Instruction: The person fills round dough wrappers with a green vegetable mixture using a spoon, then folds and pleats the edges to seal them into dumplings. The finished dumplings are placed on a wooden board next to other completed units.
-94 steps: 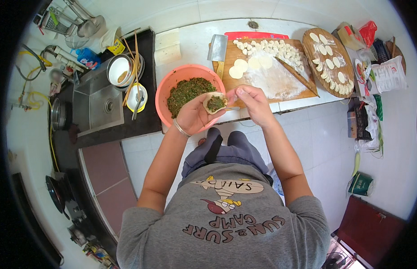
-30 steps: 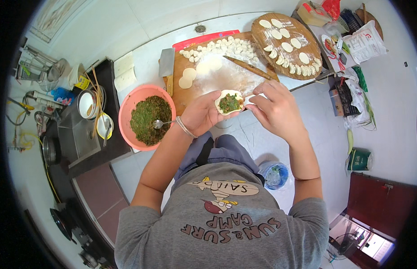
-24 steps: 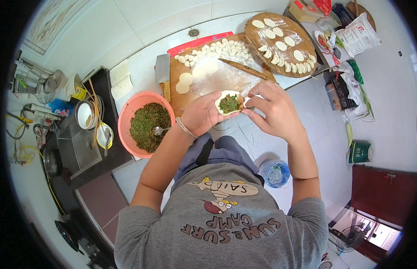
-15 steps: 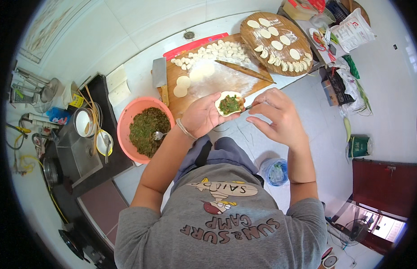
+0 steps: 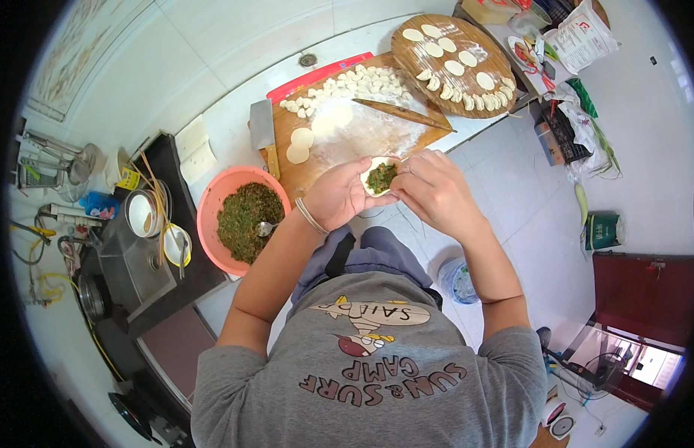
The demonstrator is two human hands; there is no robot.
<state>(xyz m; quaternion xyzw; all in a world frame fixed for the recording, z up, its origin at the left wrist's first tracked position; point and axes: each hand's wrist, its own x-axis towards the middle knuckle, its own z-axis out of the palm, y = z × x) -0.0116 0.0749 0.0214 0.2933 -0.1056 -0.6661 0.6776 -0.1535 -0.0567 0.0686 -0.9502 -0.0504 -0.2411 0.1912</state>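
Observation:
My left hand (image 5: 337,196) cradles a round dumpling wrapper (image 5: 368,164) on its fingers, the thumb over its near-left rim. A mound of chopped green filling (image 5: 381,177) lies in the middle of the wrapper, which is still unfolded. From the right, my right hand (image 5: 436,192) closes on the wrapper's right edge with fingertips and thumb; the exact pinch is partly hidden by the fingers. Left of my left forearm stands a pink bowl (image 5: 207,235) of the same filling, with a metal spoon (image 5: 266,228) stuck in it.
Beyond my hands a floured wooden board (image 5: 302,175) bears small dough pieces, flat wrappers, a rolling pin (image 5: 403,113) and a cleaver (image 5: 263,125). At the far right a round wooden board (image 5: 466,63) carries wrappers and several folded dumplings. A sink (image 5: 130,257) lies left; a blue bin (image 5: 459,282) stands below right.
My right hand has moved left and in, its fingers going from loosely spread beside the wrapper to closed on its right edge. My left hand keeps holding the wrapper. The view has shifted slightly.

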